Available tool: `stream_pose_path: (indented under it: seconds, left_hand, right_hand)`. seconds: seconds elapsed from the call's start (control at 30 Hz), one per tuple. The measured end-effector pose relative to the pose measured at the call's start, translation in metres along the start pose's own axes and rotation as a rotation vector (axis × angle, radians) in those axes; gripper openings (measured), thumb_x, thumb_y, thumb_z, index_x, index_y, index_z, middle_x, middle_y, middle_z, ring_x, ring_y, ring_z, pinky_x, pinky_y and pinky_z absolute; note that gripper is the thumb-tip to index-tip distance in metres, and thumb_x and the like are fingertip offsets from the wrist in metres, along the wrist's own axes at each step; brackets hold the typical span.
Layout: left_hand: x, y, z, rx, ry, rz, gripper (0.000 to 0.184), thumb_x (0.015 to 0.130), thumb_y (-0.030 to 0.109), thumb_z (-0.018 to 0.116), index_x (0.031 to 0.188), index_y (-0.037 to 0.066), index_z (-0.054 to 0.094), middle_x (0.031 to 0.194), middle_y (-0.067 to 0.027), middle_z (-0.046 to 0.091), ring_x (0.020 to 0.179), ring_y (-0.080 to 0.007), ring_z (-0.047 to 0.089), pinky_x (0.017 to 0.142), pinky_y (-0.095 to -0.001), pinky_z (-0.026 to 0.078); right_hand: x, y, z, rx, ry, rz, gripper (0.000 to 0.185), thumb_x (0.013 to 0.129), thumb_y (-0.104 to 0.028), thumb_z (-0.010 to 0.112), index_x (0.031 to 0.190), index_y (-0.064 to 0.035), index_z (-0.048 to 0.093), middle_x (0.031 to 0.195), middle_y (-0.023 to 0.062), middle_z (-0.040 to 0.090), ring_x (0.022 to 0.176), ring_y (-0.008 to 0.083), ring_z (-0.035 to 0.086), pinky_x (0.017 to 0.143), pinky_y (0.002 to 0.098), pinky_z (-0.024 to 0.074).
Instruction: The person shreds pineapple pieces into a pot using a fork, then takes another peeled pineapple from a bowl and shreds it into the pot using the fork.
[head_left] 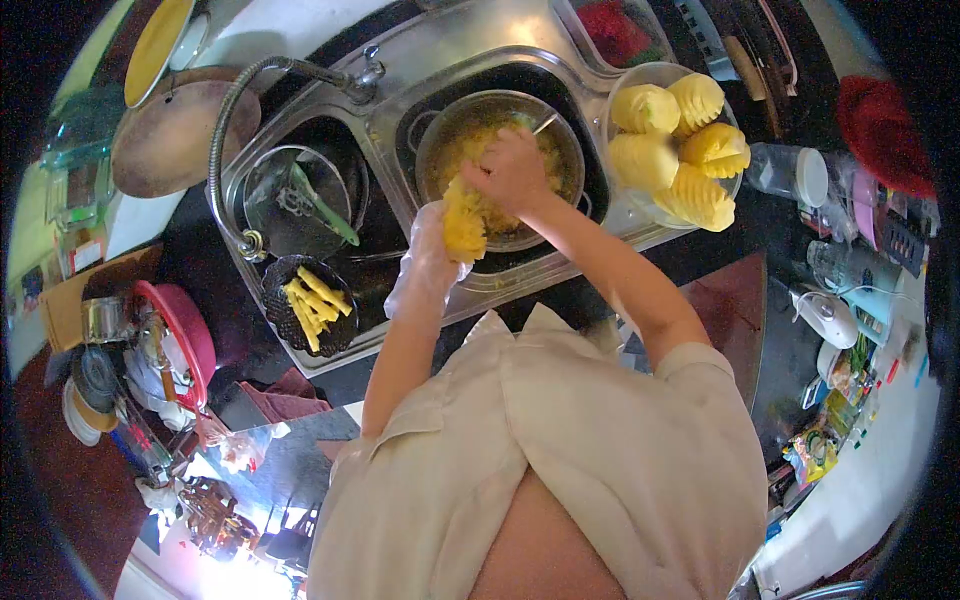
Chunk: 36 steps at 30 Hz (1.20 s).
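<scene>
My left hand [428, 245], in a clear plastic glove, is wrapped round a peeled pineapple [463, 225] with a rough, cut surface. It holds the pineapple at the near left rim of a metal bowl [428, 160]. My bare right hand [512, 172] is over the bowl, fingers curled close to the pineapple's upper end. What those fingers hold, if anything, is hidden. Yellow bits and liquid [505, 235] lie in the bowl. A thin shiny metal handle [545, 122] sticks up beside my right hand; I cannot tell whether it is held.
The bowl stands in the right basin of a steel sink [400, 130]. Several peeled pineapples [645, 160] fill a clear bowl at right. Yellow sticks [315, 303] lie in a dark dish at left. A green-handled tool [325, 210] is in the left basin, beneath a curved faucet [222, 140].
</scene>
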<state>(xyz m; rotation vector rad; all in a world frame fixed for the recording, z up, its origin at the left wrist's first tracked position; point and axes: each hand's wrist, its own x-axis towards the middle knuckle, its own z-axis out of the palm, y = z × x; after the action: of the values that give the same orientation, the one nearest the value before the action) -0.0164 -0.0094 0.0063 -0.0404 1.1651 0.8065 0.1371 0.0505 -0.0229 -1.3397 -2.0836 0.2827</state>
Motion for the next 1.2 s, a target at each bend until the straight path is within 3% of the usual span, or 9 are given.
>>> stream_pose_path:
  seconds: [0.23,0.33,0.43,0.5,0.6,0.83,1.03,1.1,1.2]
  left_hand:
    - [0.01,-0.001,-0.007,0.119,-0.073,0.021,0.026,0.089,0.024,0.044,0.1,0.004,0.055,0.083,-0.0085,0.062,0.068,-0.0228,0.061,0.056,-0.0371,0.051]
    - [0.01,-0.004,-0.006,0.047,-0.016,0.058,0.026,0.089,0.024,0.043,0.101,0.004,0.055,0.083,-0.0091,0.061,0.069,-0.023,0.061,0.057,-0.0369,0.051]
    - [-0.001,-0.008,-0.006,-0.015,0.008,0.018,0.026,0.089,0.024,0.044,0.099,0.004,0.056,0.082,-0.009,0.061,0.068,-0.0229,0.061,0.057,-0.0375,0.051]
    - [0.007,-0.004,-0.007,0.026,0.052,-0.004,0.026,0.089,0.024,0.044,0.099,0.004,0.056,0.081,-0.0089,0.06,0.068,-0.023,0.061,0.057,-0.0378,0.051]
    - [0.013,-0.001,-0.003,0.095,0.106,-0.027,0.026,0.088,0.025,0.045,0.1,0.004,0.055,0.082,-0.0092,0.061,0.068,-0.0232,0.061,0.058,-0.0384,0.051]
    - [-0.019,0.002,0.006,-0.052,0.014,-0.001,0.029,0.088,0.027,0.049,0.103,0.003,0.057,0.089,-0.0084,0.064,0.073,-0.0219,0.064,0.059,-0.0355,0.053]
    - [-0.022,0.003,0.012,-0.364,-0.2,0.019,0.03,0.088,0.025,0.058,0.111,0.006,0.056,0.107,-0.0076,0.064,0.096,-0.0203,0.063,0.077,-0.0356,0.054]
    - [-0.016,-0.002,0.011,-0.385,-0.127,0.025,0.03,0.088,0.025,0.058,0.112,0.007,0.055,0.108,-0.0077,0.063,0.098,-0.0204,0.062,0.08,-0.036,0.053]
    - [-0.004,-0.008,0.014,-0.388,-0.123,0.023,0.032,0.088,0.027,0.058,0.113,0.008,0.055,0.108,-0.0078,0.063,0.101,-0.0205,0.061,0.083,-0.0368,0.052]
  right_hand:
    - [0.016,0.004,-0.007,-0.1,-0.075,0.121,0.036,0.077,-0.033,0.055,0.053,-0.0091,0.063,0.058,0.0072,0.062,0.071,0.0282,0.055,0.069,0.0437,0.0392]
    - [0.009,0.001,0.006,-0.024,-0.028,0.015,0.036,0.078,-0.033,0.055,0.053,-0.009,0.063,0.058,0.0072,0.062,0.068,0.0276,0.055,0.069,0.0437,0.0391]
    - [0.008,0.02,0.006,-0.234,-0.075,-0.048,0.039,0.081,-0.038,0.054,0.057,-0.0095,0.066,0.064,0.0065,0.064,0.072,0.026,0.055,0.072,0.0439,0.0375]
    - [0.015,0.026,0.003,-0.24,-0.194,0.131,0.043,0.082,-0.04,0.052,0.056,-0.0091,0.065,0.063,0.0067,0.063,0.071,0.0269,0.056,0.074,0.045,0.0382]
    - [-0.001,0.003,0.016,-0.143,-0.074,0.065,0.046,0.084,-0.041,0.05,0.055,-0.0088,0.065,0.062,0.0083,0.062,0.069,0.0283,0.055,0.076,0.0455,0.0378]
    - [0.023,0.021,-0.006,-0.353,-0.184,0.148,0.049,0.089,-0.04,0.045,0.06,-0.0087,0.068,0.062,0.0107,0.062,0.072,0.0273,0.056,0.072,0.0425,0.0389]
    - [-0.005,0.006,-0.026,-0.002,-0.152,0.43,0.049,0.086,-0.044,0.05,0.061,-0.0055,0.067,0.061,0.0153,0.06,0.059,0.0336,0.057,0.068,0.0474,0.0418]
    - [-0.014,0.002,-0.038,0.442,-0.258,0.865,0.047,0.083,-0.044,0.056,0.06,-0.0033,0.065,0.059,0.017,0.058,0.055,0.036,0.056,0.066,0.0503,0.0417]
    - [-0.021,-0.013,-0.041,0.462,-0.216,0.773,0.044,0.081,-0.041,0.059,0.059,-0.0036,0.065,0.056,0.0155,0.057,0.056,0.0341,0.055,0.067,0.0478,0.0413]
